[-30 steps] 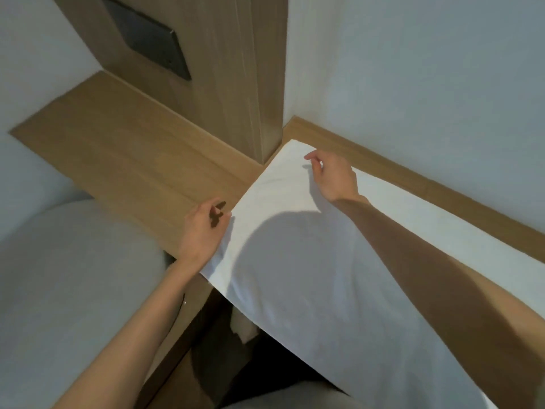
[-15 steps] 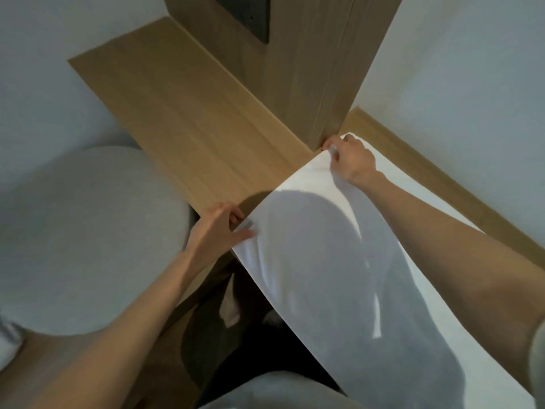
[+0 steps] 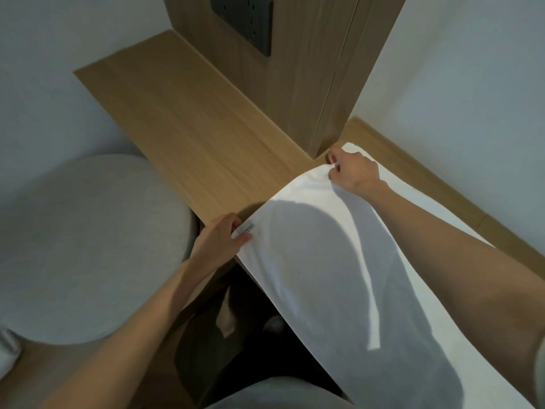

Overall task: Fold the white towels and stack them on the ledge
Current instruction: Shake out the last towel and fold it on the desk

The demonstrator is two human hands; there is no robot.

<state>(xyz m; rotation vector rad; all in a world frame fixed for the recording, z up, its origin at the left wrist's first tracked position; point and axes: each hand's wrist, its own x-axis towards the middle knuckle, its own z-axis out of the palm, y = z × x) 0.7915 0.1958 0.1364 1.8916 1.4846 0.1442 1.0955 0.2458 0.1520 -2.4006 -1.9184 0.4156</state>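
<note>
Looking down from head height into a room corner, the view takes in a light brown wooden ledge [image 3: 191,128] that runs along plain white walls [image 3: 472,84] and bends around a tall wood-grain column [image 3: 309,69]. A dark rectangular socket plate [image 3: 244,22] is set into the face of that column, near the top of the frame.

A long white towel [image 3: 324,276] lies on the part of the ledge to the right of the column. It stretches from the foot of the column away to the lower right corner of the view. A narrow strip of bare wood shows between the towel and the right-hand wall. The towel's near side reaches past the front edge of the ledge, over a dark gap [image 3: 250,335] below.

Two bare arms reach in from the bottom. The left hand [image 3: 219,239] pinches the towel's near corner between thumb and curled fingers, right at the front edge of the ledge. A small sewn white label [image 3: 248,229] sits on the cloth just beside the thumb. The right hand [image 3: 355,172] has its fingers curled tight around the far corner, bunching the cloth close to the base of the column. The short end of the towel hangs between the two hands, and a broad shadow falls across its middle.

To the left, below the ledge, sits a large rounded pale grey upholstered seat [image 3: 82,246]. The stretch of ledge left of the column shows only wood grain.
</note>
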